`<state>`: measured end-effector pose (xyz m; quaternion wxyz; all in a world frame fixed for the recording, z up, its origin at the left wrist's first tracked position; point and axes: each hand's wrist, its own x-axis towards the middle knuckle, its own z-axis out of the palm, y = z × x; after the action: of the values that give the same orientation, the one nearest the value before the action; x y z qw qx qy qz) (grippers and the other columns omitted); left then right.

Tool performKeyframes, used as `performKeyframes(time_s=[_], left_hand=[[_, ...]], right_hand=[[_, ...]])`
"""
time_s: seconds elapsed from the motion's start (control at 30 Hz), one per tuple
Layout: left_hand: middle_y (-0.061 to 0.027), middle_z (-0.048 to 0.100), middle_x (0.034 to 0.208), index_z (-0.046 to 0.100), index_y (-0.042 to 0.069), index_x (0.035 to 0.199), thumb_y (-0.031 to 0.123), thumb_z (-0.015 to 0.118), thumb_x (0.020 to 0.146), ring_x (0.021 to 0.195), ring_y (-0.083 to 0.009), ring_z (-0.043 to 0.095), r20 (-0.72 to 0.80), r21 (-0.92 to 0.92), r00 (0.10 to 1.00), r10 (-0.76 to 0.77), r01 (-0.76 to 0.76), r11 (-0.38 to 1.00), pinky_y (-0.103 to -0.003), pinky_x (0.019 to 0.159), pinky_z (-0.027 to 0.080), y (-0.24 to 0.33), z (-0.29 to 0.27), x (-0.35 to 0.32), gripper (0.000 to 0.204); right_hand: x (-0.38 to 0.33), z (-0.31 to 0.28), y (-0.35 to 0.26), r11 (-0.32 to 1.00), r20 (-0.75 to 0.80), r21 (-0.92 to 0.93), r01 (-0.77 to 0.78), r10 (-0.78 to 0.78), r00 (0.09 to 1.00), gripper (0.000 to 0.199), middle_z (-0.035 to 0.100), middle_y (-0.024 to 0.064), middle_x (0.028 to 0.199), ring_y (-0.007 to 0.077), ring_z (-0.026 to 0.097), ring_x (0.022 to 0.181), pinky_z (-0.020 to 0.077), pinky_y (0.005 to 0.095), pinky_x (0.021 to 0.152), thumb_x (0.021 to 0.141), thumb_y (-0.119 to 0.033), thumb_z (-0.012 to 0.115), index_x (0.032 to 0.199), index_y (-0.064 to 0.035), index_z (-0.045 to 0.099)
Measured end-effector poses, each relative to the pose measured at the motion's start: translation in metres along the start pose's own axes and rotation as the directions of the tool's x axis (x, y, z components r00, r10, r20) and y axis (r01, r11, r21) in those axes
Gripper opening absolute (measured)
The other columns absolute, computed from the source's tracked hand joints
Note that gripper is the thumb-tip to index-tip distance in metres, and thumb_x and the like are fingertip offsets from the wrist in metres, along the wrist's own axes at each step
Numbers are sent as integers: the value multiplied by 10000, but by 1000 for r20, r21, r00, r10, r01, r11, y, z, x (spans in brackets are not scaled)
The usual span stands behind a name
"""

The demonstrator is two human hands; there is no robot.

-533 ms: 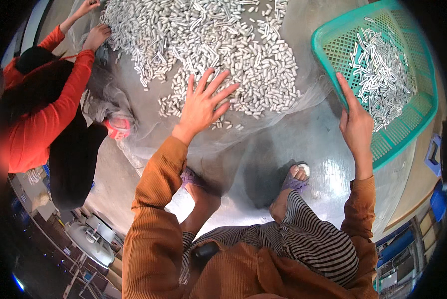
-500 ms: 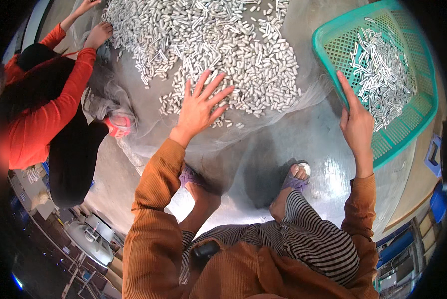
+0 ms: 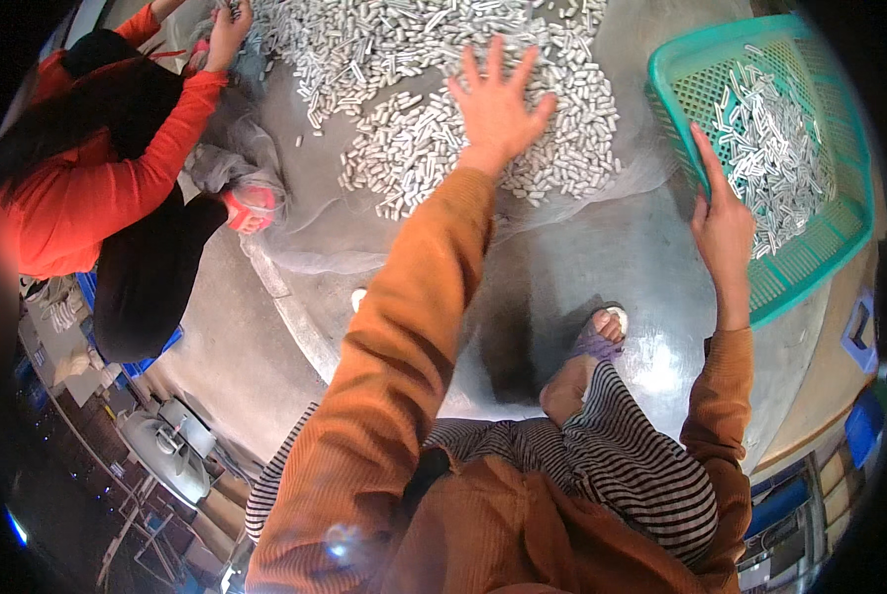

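A wide spread of small whitish-grey, capsule-like pieces (image 3: 404,139) lies on a sheer net sheet on the floor. My left hand (image 3: 501,104) reaches over it, fingers fanned out, palm down on the pieces; whether any are under the palm is hidden. To the right, my right hand (image 3: 724,233) grips the near-left rim of a green plastic basket (image 3: 810,272), index finger stretched along the edge. Inside the basket lies a heap of slimmer white pieces with dark lines (image 3: 772,148). The basket looks tilted toward me.
At the left, a person in a red sleeve (image 3: 181,124) crouches beside the spread, a hand (image 3: 228,38) at its far-left edge. Bunched netting (image 3: 246,148) lies by that person's red sandal (image 3: 252,208). My sandalled foot (image 3: 602,337) stands on the grey floor. A fan-like appliance (image 3: 161,455) stands lower left.
My left hand has moved right and farther out over the pieces, gathering some of the near edge inward. My right hand stays on the basket rim. The other person's hand has shifted slightly.
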<state>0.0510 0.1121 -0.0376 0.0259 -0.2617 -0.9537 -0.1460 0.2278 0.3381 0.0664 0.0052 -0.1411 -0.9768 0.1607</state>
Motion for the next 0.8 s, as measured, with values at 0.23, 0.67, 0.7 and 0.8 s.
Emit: performKeyframes(time_s=[0.23,0.67,0.7,0.8], left_hand=[[-40,254,1491,365,316,1390,419,455,908,1372,-348,176,132,-62,957,257,-250,966,-662,1027,135,23,-20,-64,501],[-166,91,1527,285,306,1437,649,435,839,1339,-534,61,56,17,983,-175,174,985,-738,964,-29,-46,-23,-60,706],[-166,102,1525,289,307,1435,657,431,834,1336,-535,76,56,4,983,-177,177,984,-741,962,-23,-41,-18,-45,710],[-159,125,1521,305,312,1426,675,422,823,1333,-524,111,45,-4,992,-114,114,993,-744,966,-7,-6,-12,-10,713]], right_hand=[[0,-4,-5,1000,13,-6,9,-8,1000,843,637,117,813,261,559,522,442,381,511,722,86,522,1404,-370,327],[0,-2,-6,998,-63,29,53,-51,997,811,624,120,777,247,545,504,432,375,514,752,69,545,1399,-373,338],[1,-1,-6,997,-67,40,59,-56,996,810,624,120,772,248,549,507,433,374,512,752,67,546,1400,-373,338],[3,-3,-5,998,-36,26,50,-49,998,807,649,110,931,280,604,575,475,385,526,749,62,531,1401,-367,324]])
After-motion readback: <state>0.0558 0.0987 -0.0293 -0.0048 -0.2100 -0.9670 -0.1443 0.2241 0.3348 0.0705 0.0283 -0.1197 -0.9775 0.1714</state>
